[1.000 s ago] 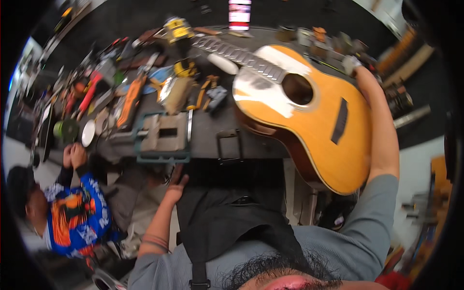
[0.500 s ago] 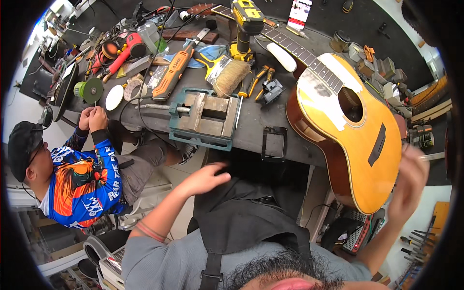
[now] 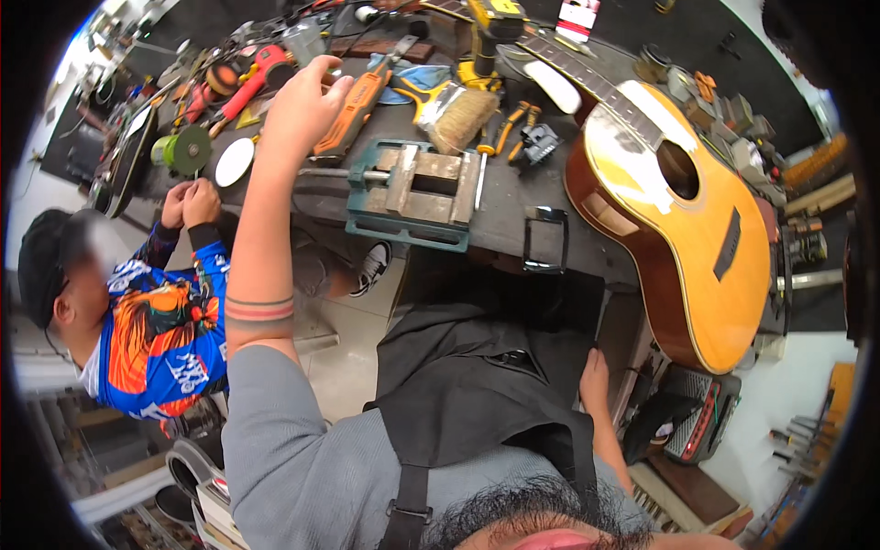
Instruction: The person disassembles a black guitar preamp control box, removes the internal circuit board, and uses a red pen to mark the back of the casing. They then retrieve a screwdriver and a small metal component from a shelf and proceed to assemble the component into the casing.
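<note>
My left hand (image 3: 304, 108) is raised over the left part of the bench, thumb and index finger apart. It is open, with nothing visible in it. An orange power tool with a flat blade (image 3: 353, 110) lies just right of it. Low beside my black apron (image 3: 477, 357), my right hand (image 3: 594, 378) is open, fingers extended upward and partly hidden; I see nothing held. The acoustic guitar (image 3: 706, 266) rests on the bench's right side, its body overhanging the front edge. A green drill-press vise (image 3: 408, 229) sits at the front middle.
A wide paintbrush (image 3: 463, 119), a yellow cordless drill (image 3: 495, 27), pliers (image 3: 515, 128) and a small black frame (image 3: 547, 240) lie on the bench. A green grinder (image 3: 188, 149) and white disc (image 3: 236, 162) are left. A seated person (image 3: 156, 312) works at the left.
My left hand has risen from beside my lap to over the bench's left side. My right hand has left the guitar's lower end and dropped beside my apron. The view has shifted.
</note>
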`<state>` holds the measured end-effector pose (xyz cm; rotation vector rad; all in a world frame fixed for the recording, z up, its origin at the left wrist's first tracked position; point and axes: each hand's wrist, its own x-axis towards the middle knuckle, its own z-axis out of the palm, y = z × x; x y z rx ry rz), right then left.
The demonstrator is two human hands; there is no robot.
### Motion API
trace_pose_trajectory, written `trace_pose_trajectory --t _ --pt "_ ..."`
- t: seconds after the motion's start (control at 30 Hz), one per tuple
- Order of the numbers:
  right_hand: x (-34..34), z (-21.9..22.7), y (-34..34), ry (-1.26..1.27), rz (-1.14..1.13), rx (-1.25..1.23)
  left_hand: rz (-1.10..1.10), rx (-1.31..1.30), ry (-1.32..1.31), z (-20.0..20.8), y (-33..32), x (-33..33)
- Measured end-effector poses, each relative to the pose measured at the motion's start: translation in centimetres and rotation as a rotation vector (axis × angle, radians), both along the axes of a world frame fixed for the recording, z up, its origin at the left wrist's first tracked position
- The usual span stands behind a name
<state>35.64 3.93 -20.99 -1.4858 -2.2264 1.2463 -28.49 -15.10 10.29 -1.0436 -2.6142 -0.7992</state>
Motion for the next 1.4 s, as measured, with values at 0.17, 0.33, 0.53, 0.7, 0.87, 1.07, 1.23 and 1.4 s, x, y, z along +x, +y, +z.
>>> trace_pose_trajectory --t 0.17,0.33,0.53,0.7,0.87,1.07,1.23,1.4 --pt "-3.3 5.9 0.4 0.027 0.240 0.373 0.083 -0.410 -0.085 -3.2 5.9 -2.4" --pt "-5.7 17.2 -1.5 0.261 0.417 0.288 0.022 -0.326 0.073 -5.5 7.0 -4.3" --pt "-2.6 25.1 0.6 0.367 0.305 0.751 -0.252 0.457 0.092 0.7 4.9 -3.0" --pt "-1.6 29.8 5.0 0.769 -0.216 0.824 0.206 0.751 0.296 8.4 -0.2 -0.1" --pt "-6.2 30.8 3.5 0.812 0.127 0.773 0.073 1.055 0.336 11.0 -4.5 0.0" --pt "-23.1 30.6 2.9 0.462 0.661 1.020 0.061 1.235 0.185 10.8 -10.4 7.8" --pt "-35.0 28.4 4.5 0.159 0.823 1.304 -0.160 1.100 -0.282 9.7 -14.6 14.5" --pt "-41.9 28.7 5.6 -0.405 0.976 1.151 -0.366 0.951 -0.710 7.3 -15.1 19.5"
